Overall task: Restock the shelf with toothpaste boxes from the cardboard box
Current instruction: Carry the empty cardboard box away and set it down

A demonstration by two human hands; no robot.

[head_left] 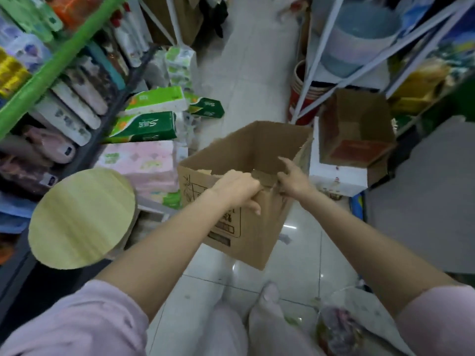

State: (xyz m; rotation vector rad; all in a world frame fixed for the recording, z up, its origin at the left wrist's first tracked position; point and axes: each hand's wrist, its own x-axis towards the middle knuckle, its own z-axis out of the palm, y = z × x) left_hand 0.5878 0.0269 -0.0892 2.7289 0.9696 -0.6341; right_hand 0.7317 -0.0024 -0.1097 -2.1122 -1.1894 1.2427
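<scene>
While my pink sleeves [77, 322] fill the bottom corners of the view and my feet [267, 296] stand on the pale tiled floor [303, 253], both my arms reach forward to the cardboard box [246, 201]. It is open at the top and tilted, with one lower corner pointing down above the tiles. My left hand [237, 186] grips the near rim, fingers curled over the edge into the box and thumb pressed against the printed outer wall. My right hand [293, 178] is at the same rim just beside it, at the near right corner; the forefinger sticks out over the opening, and I cannot tell whether the other fingers hold the cardboard. What shows of the box's inside is bare brown wall; its bottom is hidden from me.

To my left, close by, is a round wooden stool top [82, 217]. Beyond it lie stacked tissue packs [144, 127], pink and green, on the floor against the left shelf [46, 73], whose green edge runs diagonally over rows of packaged goods too blurred to name. To my right, just past the box I hold, a second, smaller cardboard box [357, 129] lies open on a white carton [334, 176]. Farther back stand red buckets [300, 91] and a white metal rack [359, 68] carrying stacked plastic basins [359, 39].
</scene>
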